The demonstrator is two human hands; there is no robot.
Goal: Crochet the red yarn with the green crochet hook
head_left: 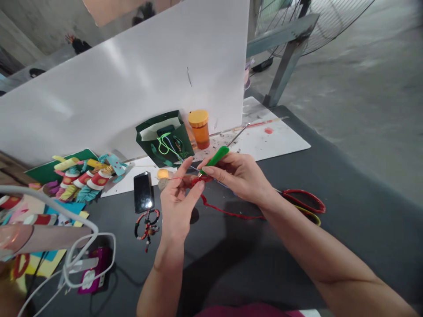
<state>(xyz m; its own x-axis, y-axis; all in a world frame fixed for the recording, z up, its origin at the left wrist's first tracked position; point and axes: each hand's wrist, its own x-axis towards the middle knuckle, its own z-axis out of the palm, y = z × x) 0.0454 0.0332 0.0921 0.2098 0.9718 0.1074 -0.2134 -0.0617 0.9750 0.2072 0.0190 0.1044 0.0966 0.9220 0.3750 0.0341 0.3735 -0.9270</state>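
Both hands meet above a dark grey table (pixel 346 185). My right hand (pixel 239 176) is closed on a green-handled tool (pixel 216 157) whose tip points down into a knot of red cord (pixel 200 179). My left hand (pixel 178 200) pinches that red cord between thumb and fingers. A length of the cord (pixel 228 212) trails down onto the table and runs right under my right wrist. Red and yellow loops (pixel 306 202) lie beyond the right wrist.
A black phone (pixel 143 191) and a beaded bracelet (pixel 147 223) lie left of my hands. Behind stand a green gift bag (pixel 165 138), an orange jar (pixel 200 128) and a white board (pixel 132 83). Colourful paper crafts (pixel 82 176) and white cables (pixel 76 259) crowd the left.
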